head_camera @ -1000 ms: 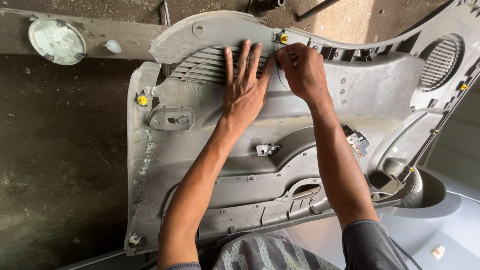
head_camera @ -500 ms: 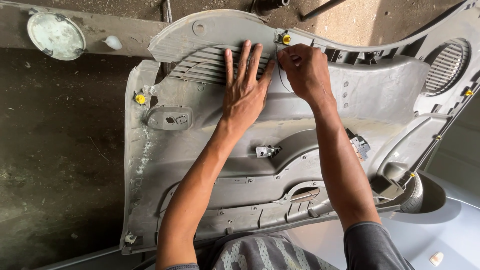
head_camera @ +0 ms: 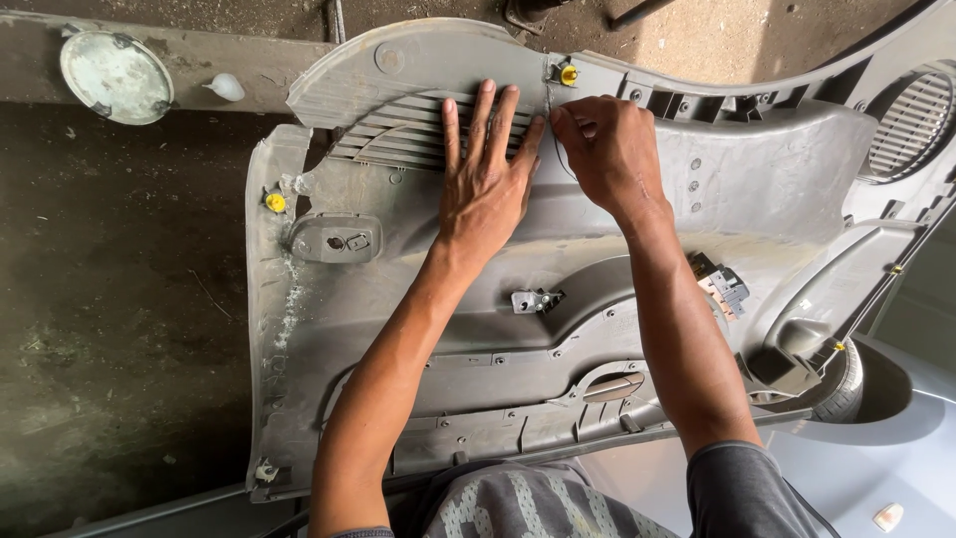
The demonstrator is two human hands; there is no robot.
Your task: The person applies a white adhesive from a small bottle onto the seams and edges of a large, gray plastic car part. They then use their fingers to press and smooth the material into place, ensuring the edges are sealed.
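1. Lying inner face up across the person's lap, the grey door panel (head_camera: 418, 329) runs its long axis left to right; its curved upper edge points away from the person, toward a concrete ledge (head_camera: 229, 55).
2. Left hand (head_camera: 486, 184): fully open, fingers spread flat on the ribbed grille (head_camera: 398, 139), gripping nothing.
3. Right hand (head_camera: 609, 149): fingers curled and pinched at the panel's rib just below a yellow clip (head_camera: 569, 75); what they pinch cannot be told.
4. Edges: the panel's left end overhangs the dark floor (head_camera: 110, 299), which is open; the right end crowds a grey car body (head_camera: 896, 428).
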